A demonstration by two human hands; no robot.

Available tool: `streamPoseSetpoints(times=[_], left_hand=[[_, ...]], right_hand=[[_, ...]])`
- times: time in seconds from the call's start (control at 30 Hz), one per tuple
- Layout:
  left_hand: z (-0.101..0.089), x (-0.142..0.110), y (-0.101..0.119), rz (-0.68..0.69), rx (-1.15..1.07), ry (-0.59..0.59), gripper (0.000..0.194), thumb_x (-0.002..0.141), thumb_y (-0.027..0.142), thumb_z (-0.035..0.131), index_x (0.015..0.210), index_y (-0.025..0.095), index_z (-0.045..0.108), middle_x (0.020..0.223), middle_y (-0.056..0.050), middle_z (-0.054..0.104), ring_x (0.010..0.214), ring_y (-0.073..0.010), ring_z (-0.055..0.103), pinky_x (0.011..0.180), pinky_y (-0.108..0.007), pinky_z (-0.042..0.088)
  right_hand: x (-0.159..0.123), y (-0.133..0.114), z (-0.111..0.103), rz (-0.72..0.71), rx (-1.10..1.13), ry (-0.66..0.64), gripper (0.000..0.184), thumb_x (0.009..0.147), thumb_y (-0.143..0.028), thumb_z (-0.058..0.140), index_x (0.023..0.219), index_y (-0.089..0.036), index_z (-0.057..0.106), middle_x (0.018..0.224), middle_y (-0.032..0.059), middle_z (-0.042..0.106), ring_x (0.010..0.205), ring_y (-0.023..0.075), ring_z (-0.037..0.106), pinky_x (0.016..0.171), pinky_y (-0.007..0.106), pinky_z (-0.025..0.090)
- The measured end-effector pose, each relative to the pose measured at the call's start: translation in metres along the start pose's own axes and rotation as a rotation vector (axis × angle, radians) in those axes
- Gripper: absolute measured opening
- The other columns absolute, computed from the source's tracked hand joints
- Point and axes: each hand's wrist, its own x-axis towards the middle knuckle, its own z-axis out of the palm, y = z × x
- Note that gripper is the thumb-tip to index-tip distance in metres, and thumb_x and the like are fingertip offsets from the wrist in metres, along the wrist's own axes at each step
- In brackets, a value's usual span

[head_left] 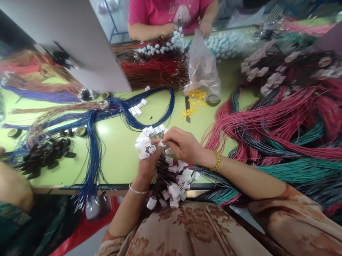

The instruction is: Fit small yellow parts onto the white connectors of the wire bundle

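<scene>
My left hand (150, 161) is closed round a bunch of wires tipped with white plastic connectors (144, 142), which fan out above the fingers. My right hand (183, 144) meets it from the right, its thumb and forefinger pinching one small white connector (161, 143). The fingertips hide most of that piece. Below both hands, more white connectors (176, 188) on dark and red wires hang at the table's front edge, close to my body.
Blue wires (94, 146) and black connectors (47, 156) lie to the left; pink wires (261, 120) and green wires (309, 171) heap at right. Yellow bits (195, 100) sit by a plastic bag (202, 66). A co-worker in pink (173, 11) sits opposite; another person's arm (9, 180) is at left.
</scene>
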Motion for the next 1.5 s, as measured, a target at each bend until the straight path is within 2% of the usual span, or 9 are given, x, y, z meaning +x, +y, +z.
streamPoseSetpoints(times=[0.3, 0.57, 0.67, 0.8, 0.93, 1.13, 1.23, 1.37, 1.5], left_hand=[[-0.002, 0.0, -0.005, 0.067, 0.046, -0.02, 0.028, 0.076, 0.037, 0.081, 0.093, 0.016, 0.075, 0.089, -0.005, 0.075, 0.082, -0.0189, 0.068, 0.082, -0.033, 0.056], [0.006, 0.0, -0.004, 0.051, -0.01, 0.133, 0.027, 0.071, 0.032, 0.082, 0.089, 0.017, 0.069, 0.089, -0.003, 0.073, 0.087, -0.0196, 0.069, 0.086, -0.034, 0.055], [0.005, 0.002, -0.003, 0.031, 0.047, 0.097, 0.027, 0.074, 0.036, 0.079, 0.088, 0.017, 0.067, 0.084, -0.002, 0.07, 0.082, -0.018, 0.066, 0.079, -0.032, 0.054], [0.007, 0.002, -0.002, 0.084, -0.005, -0.003, 0.034, 0.071, 0.036, 0.082, 0.096, 0.019, 0.066, 0.08, 0.0, 0.064, 0.074, -0.0153, 0.06, 0.073, -0.03, 0.051], [0.009, 0.001, -0.002, 0.074, -0.149, -0.05, 0.033, 0.078, 0.048, 0.076, 0.079, 0.02, 0.06, 0.058, 0.005, 0.041, 0.05, -0.0093, 0.034, 0.051, -0.027, 0.034], [0.008, -0.003, 0.001, 0.068, -0.041, -0.045, 0.043, 0.08, 0.06, 0.074, 0.087, 0.018, 0.067, 0.061, 0.004, 0.046, 0.049, -0.0081, 0.034, 0.049, -0.026, 0.027], [0.006, -0.004, 0.002, 0.036, -0.009, -0.038, 0.049, 0.08, 0.064, 0.072, 0.095, 0.017, 0.071, 0.061, 0.004, 0.05, 0.046, -0.0072, 0.034, 0.046, -0.026, 0.024], [0.004, -0.003, 0.0, 0.014, 0.017, -0.056, 0.051, 0.086, 0.064, 0.065, 0.103, 0.016, 0.073, 0.055, 0.005, 0.044, 0.049, -0.0091, 0.035, 0.049, -0.026, 0.027], [0.0, -0.002, -0.002, 0.025, 0.001, -0.123, 0.051, 0.081, 0.058, 0.073, 0.114, 0.019, 0.068, 0.062, 0.005, 0.05, 0.055, -0.0107, 0.041, 0.054, -0.027, 0.035]], right_hand=[[-0.001, -0.004, -0.001, 0.036, -0.129, -0.054, 0.014, 0.096, -0.013, 0.046, 0.091, -0.02, 0.056, 0.084, 0.0032, 0.067, 0.072, 0.0143, 0.058, 0.065, 0.026, 0.044], [-0.018, -0.009, 0.033, 0.07, -0.199, -0.162, 0.034, 0.092, -0.007, 0.044, 0.121, -0.02, 0.057, 0.113, 0.01, 0.074, 0.091, 0.0192, 0.067, 0.074, 0.03, 0.05], [-0.01, 0.008, 0.028, 0.112, -0.154, -0.091, 0.021, 0.095, -0.014, 0.045, 0.106, -0.02, 0.062, 0.1, 0.0082, 0.075, 0.083, 0.0179, 0.065, 0.072, 0.03, 0.049], [0.007, 0.057, -0.003, 0.343, -0.271, 0.058, 0.018, 0.092, -0.017, 0.049, 0.099, -0.017, 0.066, 0.096, 0.0092, 0.072, 0.084, 0.02, 0.062, 0.078, 0.033, 0.048], [0.01, 0.101, -0.023, 0.532, -0.529, 0.012, 0.016, 0.088, -0.017, 0.055, 0.097, -0.014, 0.068, 0.093, 0.0139, 0.069, 0.087, 0.0254, 0.059, 0.082, 0.037, 0.046], [0.008, 0.11, -0.018, 0.579, -0.61, -0.02, 0.015, 0.091, -0.02, 0.053, 0.09, -0.016, 0.067, 0.096, 0.015, 0.067, 0.084, 0.0257, 0.059, 0.078, 0.037, 0.045], [0.01, 0.104, -0.018, 0.545, -0.512, 0.037, 0.012, 0.09, -0.019, 0.053, 0.084, -0.017, 0.063, 0.09, 0.0126, 0.068, 0.081, 0.024, 0.06, 0.077, 0.037, 0.046], [0.014, 0.086, -0.019, 0.547, -0.033, 0.142, 0.005, 0.088, -0.023, 0.057, 0.086, -0.019, 0.059, 0.071, 0.0019, 0.066, 0.063, 0.0163, 0.061, 0.066, 0.031, 0.05], [0.018, 0.055, -0.017, 0.615, 0.448, 0.037, 0.019, 0.084, -0.033, 0.069, 0.093, -0.017, 0.063, 0.072, 0.0005, 0.068, 0.056, 0.011, 0.061, 0.057, 0.026, 0.051]])
